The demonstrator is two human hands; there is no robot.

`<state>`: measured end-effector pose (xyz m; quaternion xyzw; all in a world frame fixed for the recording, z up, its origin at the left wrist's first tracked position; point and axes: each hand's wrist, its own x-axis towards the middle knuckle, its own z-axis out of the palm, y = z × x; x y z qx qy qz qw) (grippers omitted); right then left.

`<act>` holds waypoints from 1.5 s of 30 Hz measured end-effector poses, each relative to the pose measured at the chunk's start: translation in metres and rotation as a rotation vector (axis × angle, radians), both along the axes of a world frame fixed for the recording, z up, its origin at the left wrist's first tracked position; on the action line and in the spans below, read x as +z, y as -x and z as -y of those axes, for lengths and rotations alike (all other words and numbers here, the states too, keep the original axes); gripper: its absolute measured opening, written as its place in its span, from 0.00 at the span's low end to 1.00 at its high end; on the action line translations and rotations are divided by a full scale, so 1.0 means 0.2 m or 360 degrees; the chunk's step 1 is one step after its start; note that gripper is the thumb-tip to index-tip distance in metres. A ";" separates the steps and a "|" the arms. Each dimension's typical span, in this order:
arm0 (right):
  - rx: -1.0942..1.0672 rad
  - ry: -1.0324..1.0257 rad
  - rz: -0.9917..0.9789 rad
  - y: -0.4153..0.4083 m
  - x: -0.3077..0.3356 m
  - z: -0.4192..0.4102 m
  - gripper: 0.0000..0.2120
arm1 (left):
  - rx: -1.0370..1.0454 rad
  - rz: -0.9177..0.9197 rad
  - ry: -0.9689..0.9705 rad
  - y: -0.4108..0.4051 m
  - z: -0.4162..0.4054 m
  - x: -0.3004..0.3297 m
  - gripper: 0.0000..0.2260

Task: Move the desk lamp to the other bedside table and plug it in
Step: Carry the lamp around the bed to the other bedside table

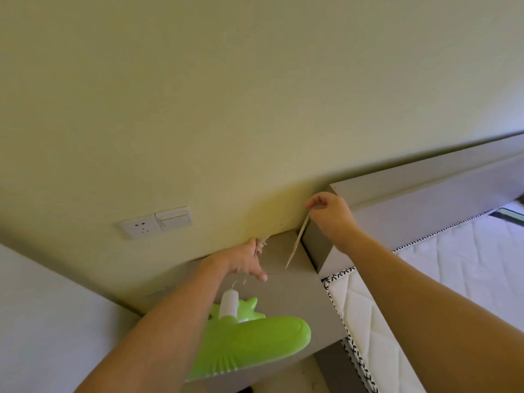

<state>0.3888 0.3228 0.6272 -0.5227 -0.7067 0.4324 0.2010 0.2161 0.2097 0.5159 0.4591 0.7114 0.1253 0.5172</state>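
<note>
On the smooth grey bedside table (286,296), glossy green lamp (249,338), both hands pinching its thin cord (297,239).

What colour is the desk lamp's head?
Bright green plastic lamp head, on a white neck; head view.

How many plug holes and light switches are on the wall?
2. One socket is on the wall above the bedside table, left of the hands. One light switch sits right beside it, touching its right edge. Others may be outside the view.
</note>
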 end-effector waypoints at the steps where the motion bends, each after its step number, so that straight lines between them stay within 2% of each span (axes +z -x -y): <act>1: -0.0034 0.0027 -0.0022 -0.01 -0.02 0.01 0.15 | 0.0131 0.0060 -0.0064 0.02 0.02 0.00 0.33; 4: -0.0144 0.0146 -0.0053 0.00 -0.07 0.05 0.19 | 0.0533 0.0074 -0.0252 0.11 0.10 0.05 0.26; 7: -0.0122 0.0290 0.0127 0.07 -0.14 0.15 0.25 | 0.0683 -0.0145 -0.0291 0.23 0.23 0.07 0.22; 9: 0.0033 0.0404 0.0330 0.13 -0.19 0.25 0.22 | 0.0702 -0.0271 -0.0243 0.30 0.34 0.07 0.20; 11: 0.0211 0.0512 0.0506 0.20 -0.25 0.36 0.12 | 0.0715 -0.0377 -0.0181 0.35 0.45 0.05 0.18; 12: 0.0282 0.0580 0.0615 0.23 -0.28 0.42 0.10 | 0.0710 -0.0420 -0.0134 0.36 0.50 0.03 0.18; 15: 0.0487 0.0749 0.0889 0.34 -0.38 0.58 0.13 | 0.0694 -0.0502 -0.0022 0.38 0.64 -0.04 0.17; 19: 0.0747 0.0876 0.0999 0.48 -0.55 0.72 0.24 | 0.0810 -0.0385 0.0066 0.35 0.79 -0.18 0.17; 24: 0.0855 0.0942 0.1137 0.55 -0.69 0.82 0.27 | 0.0892 -0.0231 0.0183 0.30 0.87 -0.35 0.19; 27: 0.0684 0.0907 0.1024 0.54 -0.68 0.79 0.25 | 0.0904 -0.0138 0.0217 0.27 0.84 -0.37 0.22; 29: 0.0606 0.0982 0.0921 0.48 -0.69 0.75 0.22 | 0.0904 -0.0113 0.0198 0.25 0.80 -0.36 0.20; 35: 0.0168 0.1182 0.0838 0.13 -0.66 0.66 0.26 | 0.0643 -0.0326 0.0193 0.14 0.57 -0.24 0.18; 38: -0.0040 0.1226 0.0722 -0.07 -0.60 0.61 0.24 | 0.0535 -0.0333 0.0125 0.01 0.43 -0.20 0.18; 42: -0.0351 0.1180 0.0576 -0.41 -0.55 0.58 0.28 | 0.0303 -0.0316 0.0066 -0.27 0.24 -0.16 0.21; 45: -0.0552 0.1176 0.0494 -0.69 -0.54 0.60 0.27 | 0.0124 -0.0344 0.0002 -0.53 0.13 -0.12 0.19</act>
